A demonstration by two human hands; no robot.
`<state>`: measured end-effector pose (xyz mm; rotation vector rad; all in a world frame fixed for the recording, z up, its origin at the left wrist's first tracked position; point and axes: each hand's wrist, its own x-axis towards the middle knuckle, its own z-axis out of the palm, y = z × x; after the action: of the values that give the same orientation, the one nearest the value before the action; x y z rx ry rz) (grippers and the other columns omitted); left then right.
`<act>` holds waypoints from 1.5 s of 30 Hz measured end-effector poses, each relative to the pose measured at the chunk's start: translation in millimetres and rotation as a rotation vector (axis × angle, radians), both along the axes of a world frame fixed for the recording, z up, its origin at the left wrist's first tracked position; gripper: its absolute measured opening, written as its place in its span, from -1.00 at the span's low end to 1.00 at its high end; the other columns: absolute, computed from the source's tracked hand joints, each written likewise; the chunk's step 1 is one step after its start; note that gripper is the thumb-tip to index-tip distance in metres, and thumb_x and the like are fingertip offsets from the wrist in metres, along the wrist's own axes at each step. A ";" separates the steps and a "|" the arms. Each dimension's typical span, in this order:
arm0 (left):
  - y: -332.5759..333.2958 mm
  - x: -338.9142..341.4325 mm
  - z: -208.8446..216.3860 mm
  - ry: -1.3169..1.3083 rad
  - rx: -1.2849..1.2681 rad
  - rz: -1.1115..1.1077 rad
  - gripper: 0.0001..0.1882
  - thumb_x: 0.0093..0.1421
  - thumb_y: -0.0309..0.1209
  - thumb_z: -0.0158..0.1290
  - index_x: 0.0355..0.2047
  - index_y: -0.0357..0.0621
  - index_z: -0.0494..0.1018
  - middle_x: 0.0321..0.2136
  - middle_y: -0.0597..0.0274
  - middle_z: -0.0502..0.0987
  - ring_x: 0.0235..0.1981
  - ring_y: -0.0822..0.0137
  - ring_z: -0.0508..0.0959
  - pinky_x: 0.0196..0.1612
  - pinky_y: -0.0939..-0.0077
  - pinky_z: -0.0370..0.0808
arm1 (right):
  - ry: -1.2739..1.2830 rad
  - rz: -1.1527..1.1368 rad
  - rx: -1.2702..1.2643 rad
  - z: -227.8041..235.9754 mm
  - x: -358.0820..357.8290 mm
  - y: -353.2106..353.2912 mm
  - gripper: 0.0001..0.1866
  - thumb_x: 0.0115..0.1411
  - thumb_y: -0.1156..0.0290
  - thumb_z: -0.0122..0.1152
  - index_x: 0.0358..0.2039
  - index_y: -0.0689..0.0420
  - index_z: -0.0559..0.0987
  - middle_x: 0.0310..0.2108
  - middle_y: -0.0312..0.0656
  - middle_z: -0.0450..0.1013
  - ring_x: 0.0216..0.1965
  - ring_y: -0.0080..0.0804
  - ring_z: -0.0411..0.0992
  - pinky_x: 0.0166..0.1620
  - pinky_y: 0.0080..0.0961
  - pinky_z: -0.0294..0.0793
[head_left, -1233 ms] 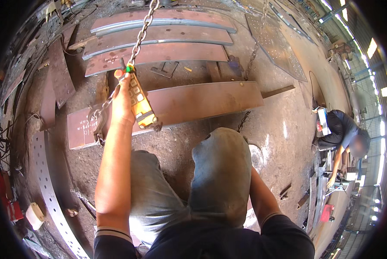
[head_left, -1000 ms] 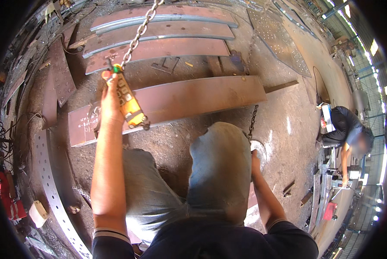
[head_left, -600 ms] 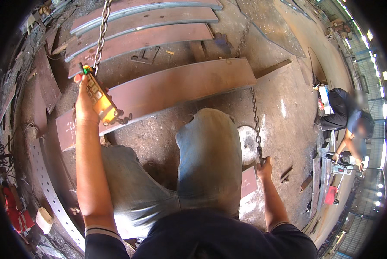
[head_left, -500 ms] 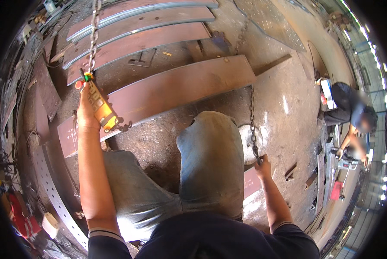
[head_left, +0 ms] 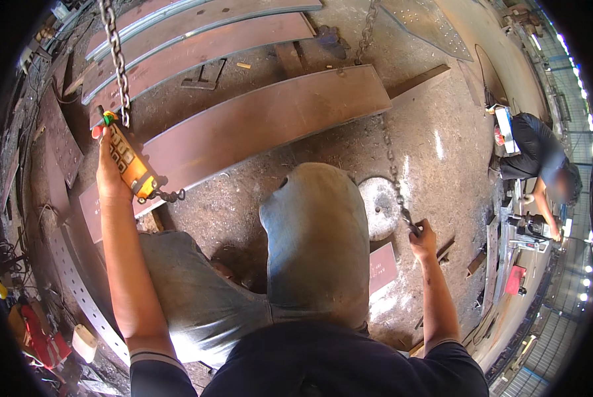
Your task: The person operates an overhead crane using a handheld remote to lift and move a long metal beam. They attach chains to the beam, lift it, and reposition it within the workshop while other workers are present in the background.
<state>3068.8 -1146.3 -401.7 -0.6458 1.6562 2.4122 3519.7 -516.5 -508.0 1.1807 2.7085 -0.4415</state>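
Gripping the yellow crane remote (head_left: pixel 129 164) at ten o'clock, my left hand (head_left: pixel 109 173) is wrapped tight; my right hand (head_left: pixel 423 239) at three o'clock is closed around a hoist chain (head_left: pixel 390 159). Two chains hang, over one long rusty steel plate (head_left: pixel 256 126) on gritty concrete floor (head_left: pixel 435 139). One person (head_left: pixel 538 155) crouches at two o'clock.

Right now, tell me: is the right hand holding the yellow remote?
No, the right hand grips a chain; the left hand holds the yellow remote.
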 end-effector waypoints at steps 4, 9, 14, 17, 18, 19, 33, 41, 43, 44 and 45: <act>21.7 -11.0 -11.0 0.024 -0.087 0.023 -0.55 0.27 0.06 0.14 -0.14 -0.06 0.51 -0.42 0.19 0.59 -0.49 0.21 0.62 -0.39 0.26 0.64 | 0.245 0.107 -0.036 -8.6 -92.7 -2.0 -0.73 0.17 0.35 0.33 -0.21 0.23 0.52 -0.42 0.03 0.57 -0.42 -0.25 0.55 -0.33 -0.23 0.51; 28.6 -8.6 -22.7 -0.022 -0.145 -0.004 -0.52 0.26 0.09 0.14 -0.05 -0.02 0.47 -0.34 0.24 0.57 -0.44 0.22 0.63 -0.40 0.22 0.64 | 0.160 -0.008 -0.461 -16.6 -221.7 73.7 -0.58 0.14 0.24 0.41 -0.08 0.20 0.52 -0.27 0.07 0.58 -0.26 -0.17 0.57 -0.27 -0.19 0.54; 9.0 -2.0 -15.6 -0.033 -0.094 0.035 -0.49 0.24 0.10 0.14 -0.06 -0.04 0.48 -0.36 0.27 0.57 -0.43 0.27 0.61 -0.41 0.30 0.62 | 0.387 -0.137 -0.178 -55.2 -113.6 106.4 -0.58 0.25 0.19 0.34 -0.11 0.29 0.49 -0.32 0.00 0.56 -0.31 -0.28 0.52 -0.27 -0.34 0.56; 8.9 -4.7 -7.4 0.036 -0.046 0.037 -0.51 0.28 0.07 0.11 -0.04 -0.07 0.48 -0.37 0.27 0.57 -0.43 0.28 0.61 -0.42 0.31 0.62 | 0.386 -0.518 -0.283 -69.0 21.8 82.8 -0.78 0.24 0.40 0.31 -0.17 0.20 0.53 -0.18 -0.01 0.59 -0.24 -0.27 0.59 -0.21 -0.25 0.60; 11.2 -4.5 -5.8 0.070 -0.070 0.028 -0.54 0.31 0.05 0.07 -0.05 -0.08 0.49 -0.36 0.26 0.58 -0.42 0.29 0.61 -0.40 0.32 0.62 | 0.324 -0.756 -0.466 -81.7 26.1 81.3 -0.80 0.22 0.54 0.30 -0.15 0.16 0.54 -0.19 -0.11 0.61 -0.25 -0.31 0.59 -0.25 -0.19 0.59; 15.9 -6.5 -4.9 0.056 -0.069 0.073 -0.54 0.32 0.04 0.07 -0.05 -0.08 0.49 -0.36 0.25 0.58 -0.41 0.29 0.61 -0.39 0.33 0.62 | 0.155 -0.324 -0.315 -100.7 32.0 59.5 -0.75 0.17 0.42 0.37 -0.17 0.18 0.54 -0.26 -0.01 0.61 -0.28 -0.12 0.59 -0.26 -0.16 0.57; 25.1 -3.5 -1.5 0.068 -0.071 -0.010 -0.58 0.32 0.02 0.10 -0.09 -0.06 0.49 -0.39 0.22 0.60 -0.45 0.27 0.63 -0.37 0.29 0.65 | 0.443 -0.461 -0.486 -77.0 -85.6 -5.7 -0.77 0.21 0.24 0.33 -0.30 0.13 0.56 -0.62 -0.28 0.38 -0.66 -0.54 0.32 -0.61 -0.48 0.31; -10.2 -0.1 14.3 0.102 -0.085 0.202 -0.56 0.28 0.00 0.17 -0.05 -0.06 0.50 -0.35 0.26 0.59 -0.38 0.30 0.63 -0.31 0.38 0.62 | 0.786 -0.539 -0.244 -8.1 -200.2 120.3 -0.58 0.16 0.14 0.31 -0.21 0.30 0.58 -0.54 -0.14 0.50 -0.57 -0.40 0.45 -0.50 -0.40 0.45; -36.5 -0.3 16.4 0.078 -0.063 0.215 -0.56 0.28 0.01 0.17 -0.04 -0.04 0.50 -0.33 0.29 0.59 -0.35 0.32 0.63 -0.28 0.41 0.61 | 0.833 -0.634 -0.086 17.4 -215.9 156.6 -0.51 0.15 0.08 0.31 -0.17 0.32 0.60 -0.47 -0.09 0.54 -0.48 -0.31 0.52 -0.45 -0.31 0.51; -53.3 -4.9 17.6 0.223 -0.135 0.261 -0.53 0.27 0.04 0.17 0.00 0.00 0.49 -0.26 0.33 0.57 -0.29 0.37 0.62 -0.25 0.40 0.61 | 0.888 -0.693 0.011 32.9 -218.2 174.0 -0.52 0.14 0.10 0.31 -0.16 0.31 0.60 -0.43 -0.07 0.55 -0.43 -0.26 0.55 -0.45 -0.27 0.57; -76.7 -4.4 21.1 0.200 -0.115 0.303 -0.53 0.27 0.05 0.14 -0.01 0.00 0.52 -0.19 0.34 0.58 -0.15 0.32 0.58 -0.11 0.35 0.55 | 0.924 -0.754 0.136 41.1 -219.4 185.1 -0.52 0.14 0.11 0.32 -0.14 0.30 0.61 -0.39 -0.05 0.56 -0.38 -0.21 0.57 -0.45 -0.24 0.62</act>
<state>3064.4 -1223.0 -380.6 -0.7415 1.9100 2.6829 3300.2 -331.4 -466.9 2.5573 2.8273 -1.1419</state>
